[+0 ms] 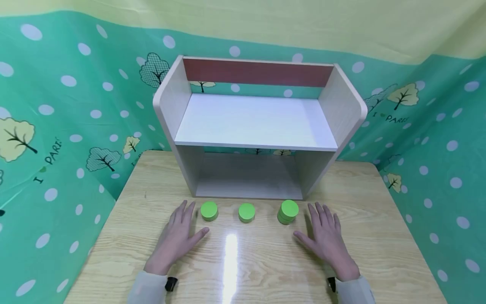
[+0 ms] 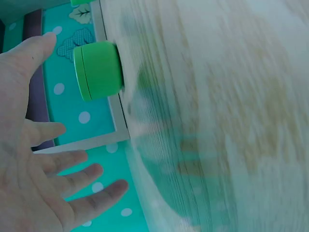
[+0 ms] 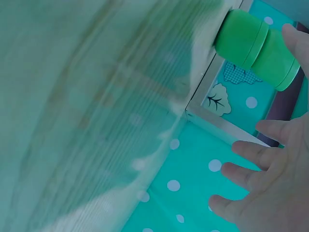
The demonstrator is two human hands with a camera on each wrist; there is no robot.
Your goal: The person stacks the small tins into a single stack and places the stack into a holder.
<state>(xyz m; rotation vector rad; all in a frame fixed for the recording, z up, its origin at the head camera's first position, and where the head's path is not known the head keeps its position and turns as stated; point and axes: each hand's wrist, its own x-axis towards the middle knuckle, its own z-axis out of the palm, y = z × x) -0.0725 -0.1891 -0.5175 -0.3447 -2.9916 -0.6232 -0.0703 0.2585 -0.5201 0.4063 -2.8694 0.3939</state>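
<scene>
Small round green lidded containers stand in a row on the wooden table. One green container [image 1: 209, 211] is at the left, another green container [image 1: 247, 213] in the middle, and a stack of two green containers [image 1: 287, 212] at the right. My left hand [image 1: 180, 236] is just left of the row, fingers spread and holding nothing. To the right of the stack, my right hand [image 1: 325, 240] also has its fingers spread and holds nothing. In the left wrist view a green container [image 2: 99, 71] shows beyond the thumb. The right wrist view shows the stacked containers [image 3: 241, 38] near the thumb.
A two-level white shelf [image 1: 256, 122] stands at the back of the table [image 1: 273, 270], right behind the row. A reddish-brown strip [image 1: 258, 72] runs across its upper back. A green dotted curtain [image 1: 68, 126] surrounds the table at the back and sides.
</scene>
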